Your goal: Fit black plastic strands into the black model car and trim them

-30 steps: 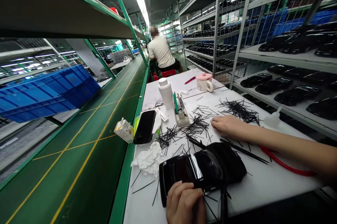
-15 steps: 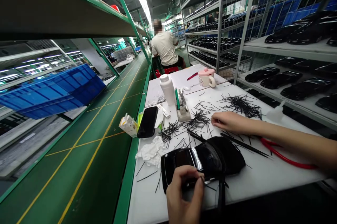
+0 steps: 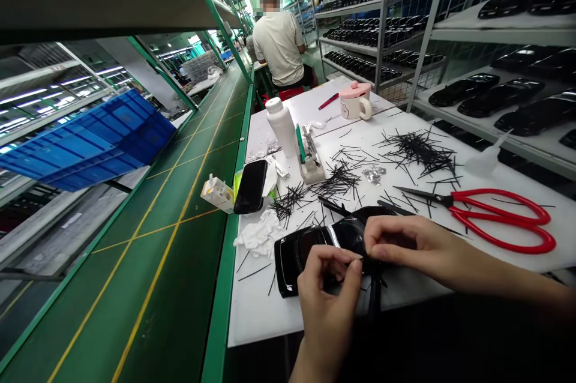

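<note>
My left hand (image 3: pixel 328 293) comes up from the bottom edge, its thumb and fingertips pinched against a glossy black model car (image 3: pixel 319 251). That car lies on its side on the white table (image 3: pixel 265 311). My right hand (image 3: pixel 396 242) reaches in from the right, fingertips on the car's upper side. A thin black strip (image 3: pixel 374 293) hangs below the car. Loose black sticks (image 3: pixel 418 152) lie in piles around it. Red-handled scissors (image 3: pixel 499 221) rest to the right of my right hand. My fingers hide the exact point of contact.
A white bottle (image 3: pixel 281 128), a pink-lidded mug (image 3: pixel 355 101), a small tool on a stand (image 3: pixel 310 161), a black phone (image 3: pixel 251 186) and crumpled tissue (image 3: pixel 260 234) share the table. A green conveyor (image 3: pixel 166 203) runs left; shelves of black model cars (image 3: pixel 504 98) stand right.
My right hand has lifted from the table onto the car, uncovering the red scissors and a small heap of silver bits. The view has tilted down, so the table sits higher in the frame.
</note>
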`<action>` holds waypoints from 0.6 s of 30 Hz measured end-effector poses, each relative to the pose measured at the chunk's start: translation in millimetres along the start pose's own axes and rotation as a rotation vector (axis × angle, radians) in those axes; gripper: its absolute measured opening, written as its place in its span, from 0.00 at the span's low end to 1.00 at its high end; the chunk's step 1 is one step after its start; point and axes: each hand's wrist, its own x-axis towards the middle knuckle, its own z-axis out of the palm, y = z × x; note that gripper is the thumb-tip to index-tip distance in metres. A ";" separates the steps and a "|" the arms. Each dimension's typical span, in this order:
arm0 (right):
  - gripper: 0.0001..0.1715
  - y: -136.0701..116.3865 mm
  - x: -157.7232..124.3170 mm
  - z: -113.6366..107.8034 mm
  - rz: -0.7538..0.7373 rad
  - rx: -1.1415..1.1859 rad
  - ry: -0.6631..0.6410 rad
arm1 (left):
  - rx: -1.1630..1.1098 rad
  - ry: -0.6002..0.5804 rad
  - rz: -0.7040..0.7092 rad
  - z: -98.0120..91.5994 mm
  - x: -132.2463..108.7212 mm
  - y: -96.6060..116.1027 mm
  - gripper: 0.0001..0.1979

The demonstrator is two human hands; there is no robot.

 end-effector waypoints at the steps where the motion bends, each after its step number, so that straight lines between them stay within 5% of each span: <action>1: 0.13 1.2 -0.8 1.4 0.001 0.027 0.008 | -0.008 0.002 -0.007 0.3 -0.1 0.5 0.05; 18: 0.12 18.5 1.6 7.7 0.050 0.206 0.055 | -0.112 0.063 -0.315 7.7 1.1 22.3 0.09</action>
